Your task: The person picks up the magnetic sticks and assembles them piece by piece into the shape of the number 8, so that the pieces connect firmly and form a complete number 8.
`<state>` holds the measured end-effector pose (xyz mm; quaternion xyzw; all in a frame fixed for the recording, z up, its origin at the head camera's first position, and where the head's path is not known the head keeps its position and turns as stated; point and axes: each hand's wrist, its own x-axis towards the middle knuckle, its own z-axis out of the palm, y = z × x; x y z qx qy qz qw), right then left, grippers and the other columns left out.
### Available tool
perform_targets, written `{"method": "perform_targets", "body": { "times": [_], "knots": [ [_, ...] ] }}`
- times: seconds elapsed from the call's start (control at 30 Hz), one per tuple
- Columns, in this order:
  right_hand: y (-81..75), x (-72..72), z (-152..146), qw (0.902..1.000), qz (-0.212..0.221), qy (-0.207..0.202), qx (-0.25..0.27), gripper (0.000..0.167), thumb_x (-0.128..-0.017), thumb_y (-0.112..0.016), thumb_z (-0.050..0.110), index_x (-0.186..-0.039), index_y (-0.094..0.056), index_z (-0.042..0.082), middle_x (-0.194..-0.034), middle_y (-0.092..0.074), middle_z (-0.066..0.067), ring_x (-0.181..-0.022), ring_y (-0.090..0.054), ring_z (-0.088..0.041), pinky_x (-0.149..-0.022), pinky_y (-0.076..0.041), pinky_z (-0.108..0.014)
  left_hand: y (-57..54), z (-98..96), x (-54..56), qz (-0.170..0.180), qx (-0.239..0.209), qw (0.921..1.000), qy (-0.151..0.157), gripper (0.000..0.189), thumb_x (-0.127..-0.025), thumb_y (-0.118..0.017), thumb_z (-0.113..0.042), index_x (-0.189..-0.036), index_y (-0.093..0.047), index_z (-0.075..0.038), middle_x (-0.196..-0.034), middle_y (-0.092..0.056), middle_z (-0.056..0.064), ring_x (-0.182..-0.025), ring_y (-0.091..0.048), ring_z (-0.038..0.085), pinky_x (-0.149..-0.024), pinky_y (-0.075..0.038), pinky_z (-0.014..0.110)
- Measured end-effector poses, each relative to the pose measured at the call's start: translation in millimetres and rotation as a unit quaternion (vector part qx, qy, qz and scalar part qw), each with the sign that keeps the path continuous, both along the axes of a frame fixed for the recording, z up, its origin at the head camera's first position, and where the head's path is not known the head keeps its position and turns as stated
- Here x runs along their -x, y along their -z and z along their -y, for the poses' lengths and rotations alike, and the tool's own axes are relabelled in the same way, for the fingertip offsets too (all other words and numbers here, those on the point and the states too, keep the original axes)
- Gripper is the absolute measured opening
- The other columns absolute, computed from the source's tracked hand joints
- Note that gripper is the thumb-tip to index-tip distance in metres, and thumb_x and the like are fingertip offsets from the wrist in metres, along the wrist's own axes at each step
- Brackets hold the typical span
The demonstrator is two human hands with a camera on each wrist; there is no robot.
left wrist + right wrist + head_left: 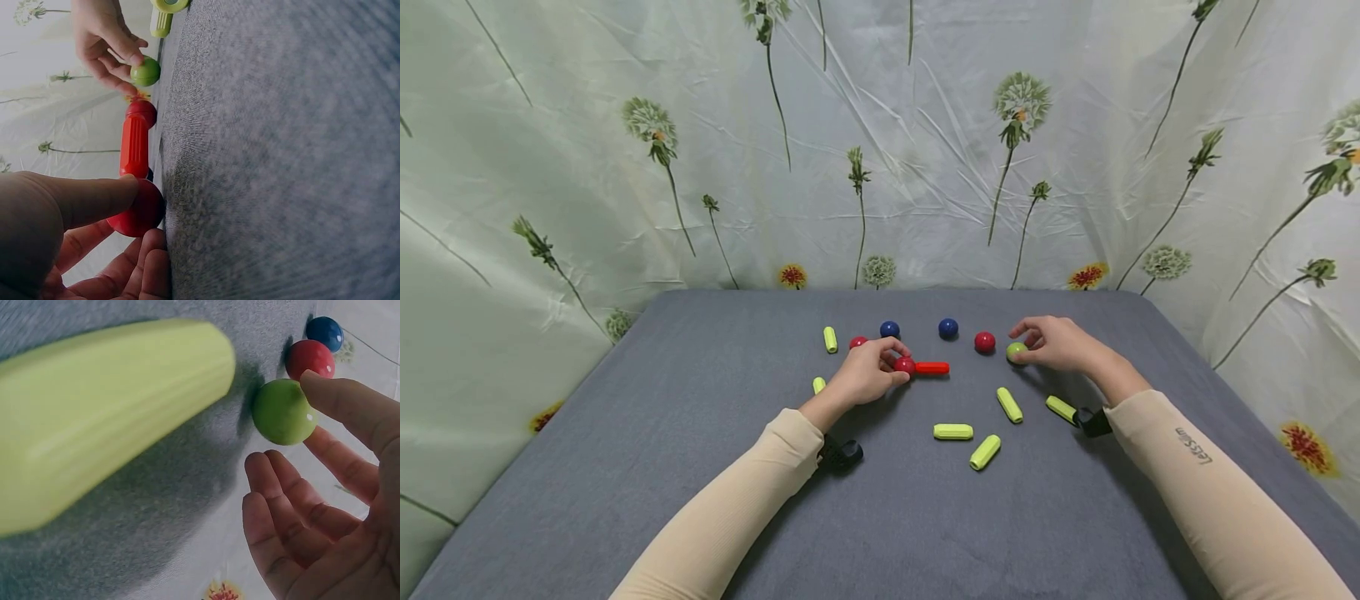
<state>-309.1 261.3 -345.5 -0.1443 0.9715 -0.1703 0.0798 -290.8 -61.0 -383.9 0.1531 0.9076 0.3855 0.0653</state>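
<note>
My left hand (867, 372) holds a red ball (140, 212) between thumb and fingers, low over the grey table. A short ribbed red stick (932, 367) meets the ball's right side; whether it is fixed there I cannot tell. Farther right, my right hand (1056, 343) has a green ball (284, 412) between its thumb and index finger, while its other fingers stay loosely bent. Another red ball (985, 342) lies just left of the green one. A yellow-green ribbed stick (112, 419) looms large beneath the right wrist.
Two blue balls (948, 328) sit toward the back of the table (662, 417). A red ball (858, 342) is partly hidden behind the left hand. Several yellow-green sticks (952, 432) lie scattered in front and at left. A flower-patterned curtain (925, 167) hangs behind the table.
</note>
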Motion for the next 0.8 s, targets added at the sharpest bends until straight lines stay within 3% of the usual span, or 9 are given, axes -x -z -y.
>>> {"method": "perform_targets", "body": {
  "times": [0.8],
  "knots": [
    [6.1, -0.5, -7.0, 0.9996, -0.003, -0.017, 0.023, 0.036, -0.085, -0.069, 0.03, -0.115, -0.062, 0.011, -0.098, -0.067, -0.011, -0.086, -0.06, -0.02, -0.07, -0.049, -0.034, 1.2, 0.4, 0.8, -0.005, 0.007, 1.0, -0.001, 0.027, -0.082, -0.073, -0.024, -0.105, -0.06, -0.026, -0.097, -0.064, -0.001, -0.077, -0.059, 0.014, -0.063, -0.047, 0.026]
  ]
}}
